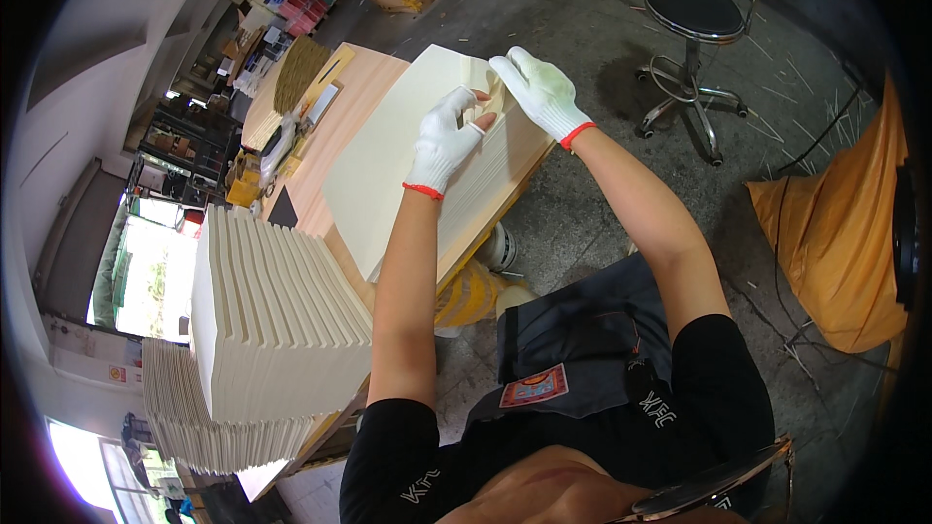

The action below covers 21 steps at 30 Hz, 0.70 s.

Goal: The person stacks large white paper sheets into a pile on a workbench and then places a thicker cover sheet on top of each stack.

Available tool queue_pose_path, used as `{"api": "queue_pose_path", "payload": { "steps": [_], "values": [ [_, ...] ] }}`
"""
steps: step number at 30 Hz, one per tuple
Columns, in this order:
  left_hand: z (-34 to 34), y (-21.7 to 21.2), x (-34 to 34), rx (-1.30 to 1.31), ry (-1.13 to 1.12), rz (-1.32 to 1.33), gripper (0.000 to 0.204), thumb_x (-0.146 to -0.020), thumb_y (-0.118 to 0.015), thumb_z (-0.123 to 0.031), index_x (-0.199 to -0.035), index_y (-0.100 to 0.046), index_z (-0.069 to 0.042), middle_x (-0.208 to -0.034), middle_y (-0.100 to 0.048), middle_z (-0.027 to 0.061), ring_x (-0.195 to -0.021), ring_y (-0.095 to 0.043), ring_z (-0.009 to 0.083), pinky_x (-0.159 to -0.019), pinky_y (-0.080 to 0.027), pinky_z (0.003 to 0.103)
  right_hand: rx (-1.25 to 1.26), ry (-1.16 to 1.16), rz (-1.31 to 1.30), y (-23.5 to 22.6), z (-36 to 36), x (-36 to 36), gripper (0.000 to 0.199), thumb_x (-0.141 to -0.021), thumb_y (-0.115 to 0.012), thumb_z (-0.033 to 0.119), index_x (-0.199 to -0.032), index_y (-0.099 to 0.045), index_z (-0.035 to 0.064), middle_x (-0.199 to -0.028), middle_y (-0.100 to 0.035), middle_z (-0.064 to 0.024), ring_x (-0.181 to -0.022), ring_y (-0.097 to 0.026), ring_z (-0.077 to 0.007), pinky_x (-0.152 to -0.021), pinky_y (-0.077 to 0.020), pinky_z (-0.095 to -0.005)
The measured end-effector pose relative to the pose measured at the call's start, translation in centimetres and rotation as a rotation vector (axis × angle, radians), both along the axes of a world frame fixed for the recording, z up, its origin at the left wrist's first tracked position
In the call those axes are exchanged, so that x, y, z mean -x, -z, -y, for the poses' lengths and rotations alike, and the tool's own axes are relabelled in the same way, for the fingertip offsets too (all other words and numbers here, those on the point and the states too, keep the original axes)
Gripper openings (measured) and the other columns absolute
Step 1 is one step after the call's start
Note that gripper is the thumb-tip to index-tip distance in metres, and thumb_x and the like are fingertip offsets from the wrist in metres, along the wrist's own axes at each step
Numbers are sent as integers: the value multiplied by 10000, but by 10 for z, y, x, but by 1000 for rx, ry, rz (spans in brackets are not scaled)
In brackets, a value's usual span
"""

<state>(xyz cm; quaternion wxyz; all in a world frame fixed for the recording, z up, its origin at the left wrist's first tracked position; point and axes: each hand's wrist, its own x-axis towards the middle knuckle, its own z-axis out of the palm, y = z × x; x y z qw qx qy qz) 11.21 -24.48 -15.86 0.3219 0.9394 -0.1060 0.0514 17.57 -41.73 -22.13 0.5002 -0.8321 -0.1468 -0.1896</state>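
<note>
A stack of large cream paper sheets (388,150) lies on a wooden table, its far end under my hands. My left hand (445,141) wears a white glove with red cuff, thumb and a fingertip bare. It rests on the stack, its fingers bent around lifted sheet edges near the far corner. At that corner my right hand (540,95), in a matching glove, has its fingers together and bent over the sheets' edge. Between the hands, the paper is bent up. The undersides of the right fingers are hidden.
A tall pile of folded cream paper (282,330) stands left of my left forearm. Farther along the wooden table (364,78) lie brown sheets (303,73) and a yellow box (243,180). A black stool (694,10) stands at right, near an orange cloth cover (835,243).
</note>
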Motion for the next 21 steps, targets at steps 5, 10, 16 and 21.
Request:
{"api": "queue_pose_path", "payload": {
  "steps": [5, 10, 16, 21],
  "values": [
    [3, -2, 4, 6, 11, 55, 289, -902, -716, -163, -1173, -673, -75, -1066, -713, 162, -911, -684, 235, -836, -529, 355, -15, 9, -22, -2, 1, 3, 515, -1023, -404, 573, -975, -561, 85, -835, -650, -195, -829, -645, -403, -722, -465, -495],
    [-4, 10, -3, 109, 69, 167, 235, -966, -595, -125, -1183, -673, -80, -1093, -713, 152, -969, -682, 255, -875, -523, 359, -20, -1, -48, -8, 0, 7, 513, -1015, -415, 578, -995, -578, 92, -850, -660, -195, -839, -652, -393, -729, -471, -487],
    [1, 1, 2, -10, 40, 60, 245, -940, -644, -152, -1172, -672, -80, -1108, -705, 150, -996, -678, 275, -893, -517, 365, -12, 11, -43, -5, 1, 5, 492, -1012, -431, 566, -997, -575, 96, -858, -660, -197, -851, -651, -402, -734, -470, -496],
    [-4, 5, -4, -23, 53, 95, 325, -867, -753, -196, -1160, -673, -80, -1071, -702, 150, -912, -682, 273, -830, -529, 369, -14, 12, -36, -4, 0, 5, 489, -1013, -430, 565, -995, -569, 96, -860, -662, -199, -853, -649, -410, -736, -469, -500]
  ]
}}
